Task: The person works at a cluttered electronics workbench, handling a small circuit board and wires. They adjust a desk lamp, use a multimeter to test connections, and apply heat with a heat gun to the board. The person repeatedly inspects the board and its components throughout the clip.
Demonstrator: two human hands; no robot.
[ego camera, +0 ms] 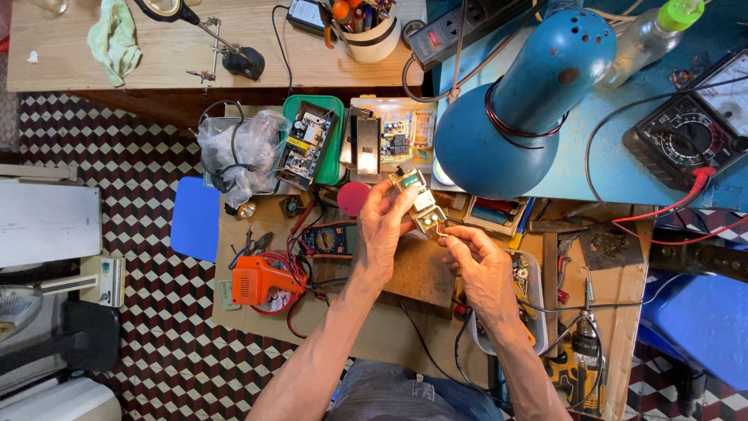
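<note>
Small yellowish circuit board with boxy components (418, 201) is being held up above the bench (405, 273), just below the rim of the big blue metal desk lamp (514, 117). Left hand (383, 226) is gripping it — fingers wrapped round the board's upper end, thumb against its side. Right hand (477, 261) is pinching something fine at the board's lower corner, looks like a thin red-and-white lead (442, 231); fingertips pressed together on it, the rest of the hand curled.

Step in hand, as I'm judging it: working a lead at the board edge, with the board steadied by the other hand. What it's calling for next is a steady left grip and a small controlled pull or bend from the right, no twisting of the board.

Around it: a dark digital multimeter with red trim (331, 238) is lying just left of the left wrist, an orange pistol-shaped soldering gun (261, 282) further left. A green plastic tray holding a bare circuit board (312, 140) is sitting beyond the hands, an analogue black meter with red probe wire (693, 132) off to the right on the blue top.
</note>
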